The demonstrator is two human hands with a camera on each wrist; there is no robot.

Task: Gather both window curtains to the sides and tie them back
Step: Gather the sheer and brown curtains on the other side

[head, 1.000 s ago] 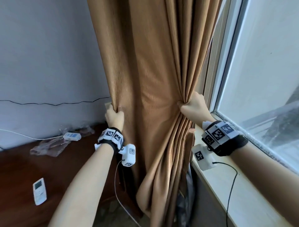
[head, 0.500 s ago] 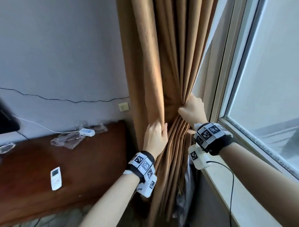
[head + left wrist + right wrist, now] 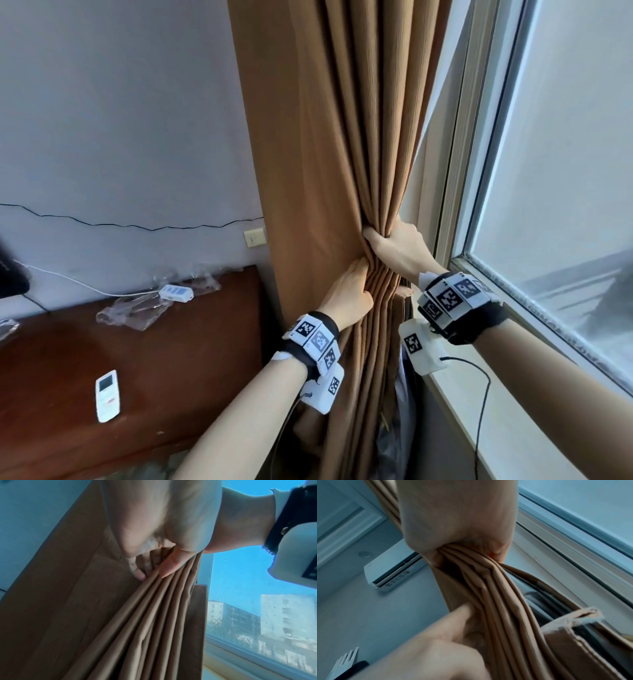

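The tan-brown ribbed fabric curtain (image 3: 329, 144) hangs with its long axis vertical, gathered into narrow pleats between the pale wall (image 3: 120, 120) on the left and the white-framed window (image 3: 565, 154) on the right. It is pinched to a waist at hand height, and the folds fan out again below that point.

Furthest left, a dark reddish-brown wooden surface (image 3: 191, 342) is seen against the wall, with a white remote control (image 3: 108, 395) lying flat on it. Behind that, crumpled clear plastic wrap (image 3: 137, 308) and a small white corded device (image 3: 176, 293) are found near the wall, and a thin black cable (image 3: 137, 224) runs across the wall towards a cream wall socket (image 3: 255, 236).

The left hand (image 3: 349, 291) is laid against the left side of the bundle; in the left wrist view its fingers (image 3: 135, 566) seem curled into the pleats, with the thumb pressed on the front folds, though part of the grip is hidden. Just above and right, the right hand (image 3: 400, 250) is wrapped tightly round the bunched folds. A white window sill (image 3: 513, 428) runs along the bottom right. High on the wall, a white air conditioner (image 3: 392, 573) is visible.
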